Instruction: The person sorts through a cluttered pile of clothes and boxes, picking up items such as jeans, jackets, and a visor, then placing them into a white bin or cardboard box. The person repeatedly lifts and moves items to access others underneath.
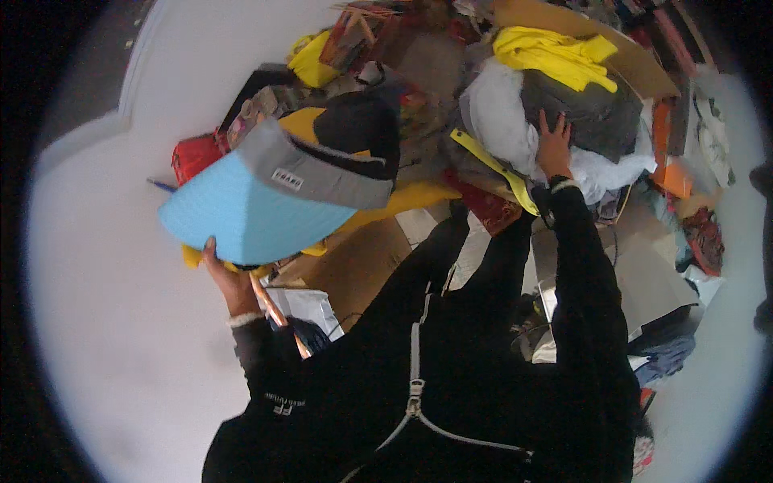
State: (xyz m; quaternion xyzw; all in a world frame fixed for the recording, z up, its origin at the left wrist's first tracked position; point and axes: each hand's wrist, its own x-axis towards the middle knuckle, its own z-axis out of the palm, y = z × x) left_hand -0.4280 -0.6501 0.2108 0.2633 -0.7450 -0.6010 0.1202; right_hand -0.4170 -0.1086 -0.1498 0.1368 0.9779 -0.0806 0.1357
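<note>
My left hand (226, 281) grips the brim edge of a light blue sun visor (253, 211), its thumb on top and its fingers hidden beneath. The visor has a grey band bearing a small label. Just behind the visor is a black and yellow item (356, 124). My right hand (554, 145) lies with spread fingers on a dark grey cloth (580, 115), which sits on white translucent plastic (498, 115). No object shows in its grasp. Above that hand a bright yellow garment (555, 54) lies on the pile, and a yellow strap (492, 163) runs down to its left.
Cardboard (356, 253) lies below the visor, beside white packaging (305, 308). A red bag (196, 157) is at the left by the pale wall. At the right are an orange item (673, 175), a grey board (655, 278) and heaped cloth (667, 359). My legs stand amid the clutter.
</note>
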